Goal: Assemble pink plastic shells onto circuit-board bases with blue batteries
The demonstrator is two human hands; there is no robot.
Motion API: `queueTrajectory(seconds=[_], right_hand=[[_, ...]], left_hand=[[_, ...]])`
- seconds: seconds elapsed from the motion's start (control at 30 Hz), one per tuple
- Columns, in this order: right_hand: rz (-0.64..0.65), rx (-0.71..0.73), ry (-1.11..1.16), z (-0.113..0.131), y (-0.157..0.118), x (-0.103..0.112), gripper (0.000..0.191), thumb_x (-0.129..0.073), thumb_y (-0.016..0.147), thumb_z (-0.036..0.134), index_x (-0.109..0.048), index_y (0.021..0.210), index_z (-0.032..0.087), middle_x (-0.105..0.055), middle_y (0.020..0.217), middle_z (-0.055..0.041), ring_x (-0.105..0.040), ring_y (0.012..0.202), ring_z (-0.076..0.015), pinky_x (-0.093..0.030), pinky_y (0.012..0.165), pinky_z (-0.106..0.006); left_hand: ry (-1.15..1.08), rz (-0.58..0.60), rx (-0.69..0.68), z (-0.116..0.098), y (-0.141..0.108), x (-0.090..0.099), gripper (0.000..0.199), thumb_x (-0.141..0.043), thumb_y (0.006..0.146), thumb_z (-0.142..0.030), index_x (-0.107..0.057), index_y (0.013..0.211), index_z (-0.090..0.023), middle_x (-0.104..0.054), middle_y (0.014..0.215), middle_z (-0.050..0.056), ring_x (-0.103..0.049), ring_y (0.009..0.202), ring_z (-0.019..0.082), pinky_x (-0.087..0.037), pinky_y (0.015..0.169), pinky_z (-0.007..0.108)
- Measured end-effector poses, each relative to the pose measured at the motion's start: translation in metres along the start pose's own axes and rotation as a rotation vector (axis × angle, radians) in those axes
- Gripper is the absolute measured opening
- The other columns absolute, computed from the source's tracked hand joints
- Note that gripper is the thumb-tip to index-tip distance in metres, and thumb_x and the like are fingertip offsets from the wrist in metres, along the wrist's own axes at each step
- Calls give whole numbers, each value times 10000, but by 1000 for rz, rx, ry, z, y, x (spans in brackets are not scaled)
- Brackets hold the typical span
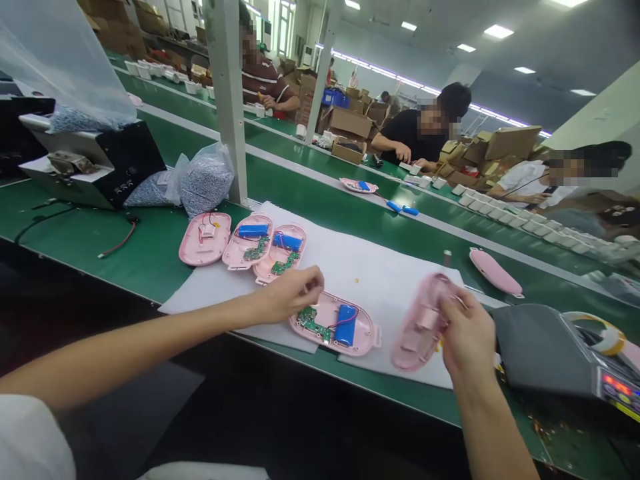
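A half of a pink plastic casing [419, 323] is gripped by the right hand [467, 337], its hollow inner side turned toward the camera and its edge pinched by the fingers. The left hand [291, 294] is held just above the upper edge of an open pink casing [333, 325], which is fitted with a blue cylindrical battery [345, 325] and a green circuit board [309, 324]. The left fingers are curled, but whether anything is held in them cannot be told. Both forearms are reached forward over a white foam sheet [380, 267], which is laid on a green conveyor belt [150, 247]. Three more open pink casings [249, 241] are lined up to the left on the sheet's far end, and a closed pink casing [495, 272] is placed beyond the right hand. A grey machine with a lit display [550, 350] stands at the right. Bags of grey granules [207, 180] are propped against a white post [227, 87], and co-workers [415, 130] are seated across the belts.
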State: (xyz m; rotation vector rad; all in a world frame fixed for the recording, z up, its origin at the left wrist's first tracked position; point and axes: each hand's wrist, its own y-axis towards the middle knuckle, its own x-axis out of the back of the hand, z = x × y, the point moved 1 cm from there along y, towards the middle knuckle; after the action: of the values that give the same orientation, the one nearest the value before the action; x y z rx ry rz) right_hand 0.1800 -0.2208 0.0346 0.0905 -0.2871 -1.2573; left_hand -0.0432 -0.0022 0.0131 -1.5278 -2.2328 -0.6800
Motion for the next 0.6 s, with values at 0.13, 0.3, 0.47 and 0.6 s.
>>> queueTrajectory(seconds=[0.13,0.3,0.47,0.6], right_hand=[[560,501,-528,34,-4,-50,278,-516,892,309,-711,1081,248,-731,1081,-42,-681,959,-210,-518,838,-332],[835,751,-882,61,-15,-115,320,-441,938,215,-697,1127,250,-746,1040,-30,-701,904,-213,-507,765,-312],[828,750,-800,68,-27,-137,325,-420,946,228,-713,1086,248,-743,1062,-30,-699,915,-208,-506,771,-304],[849,680,-706,68,-25,-135,324,-448,929,255,-724,1098,263,-749,1033,-21,-698,879,-203,-508,784,-308]], left_hand=[[-243,-178,2,7,-11,2,178,-488,952,-311,-537,877,-157,-655,786,31,-642,717,144,-528,646,260],[236,-425,-361,1,-14,-7,181,-475,992,-238,-642,972,-172,-660,1005,80,-607,955,185,-517,866,340],[615,-522,-315,9,-6,-22,190,-478,962,-146,-665,933,-163,-609,952,94,-556,872,211,-508,783,369],[110,-555,-221,18,-2,-15,67,-589,934,-231,-641,926,-189,-577,1107,95,-591,998,210,-527,856,371]])
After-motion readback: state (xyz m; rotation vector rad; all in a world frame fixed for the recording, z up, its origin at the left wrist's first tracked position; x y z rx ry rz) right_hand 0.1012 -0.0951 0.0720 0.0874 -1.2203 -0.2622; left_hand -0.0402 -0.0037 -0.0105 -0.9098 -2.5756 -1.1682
